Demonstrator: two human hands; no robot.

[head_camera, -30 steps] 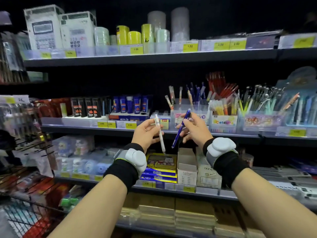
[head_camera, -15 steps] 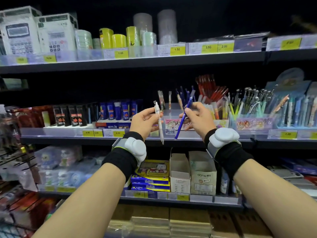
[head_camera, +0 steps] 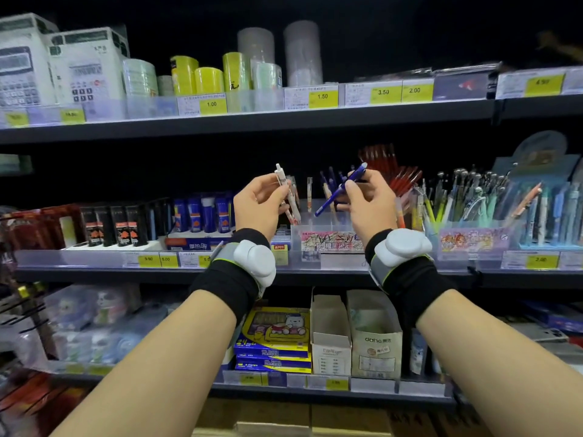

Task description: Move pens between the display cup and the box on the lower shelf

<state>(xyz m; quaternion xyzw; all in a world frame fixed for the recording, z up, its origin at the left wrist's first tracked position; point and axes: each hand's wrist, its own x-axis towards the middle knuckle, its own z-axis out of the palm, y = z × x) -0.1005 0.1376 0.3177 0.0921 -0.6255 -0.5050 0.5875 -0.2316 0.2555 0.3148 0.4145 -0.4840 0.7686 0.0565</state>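
Observation:
My left hand (head_camera: 260, 205) grips a white pen (head_camera: 285, 192), held nearly upright with its tip down over the left edge of the clear display cup (head_camera: 328, 239). My right hand (head_camera: 370, 200) grips a blue pen (head_camera: 340, 189), slanted with its tip down-left above the same cup. Several blue and white pens stand in that cup on the middle shelf. Below, on the lower shelf, two open cardboard boxes stand side by side: a white box (head_camera: 329, 339) and a beige box (head_camera: 375, 342). Their insides are not visible.
A cup of red pens (head_camera: 400, 181) and clear bins of mixed pens (head_camera: 473, 216) stand to the right. Blue glue sticks (head_camera: 202, 216) and black tubes stand to the left. Blue and yellow boxes (head_camera: 274, 345) lie left of the white box. Tape rolls and calculators fill the top shelf.
Both hands rose from the shelf-edge level up to the display cup, carrying the white and blue pens. The pen tips now hang over the cup's opening.

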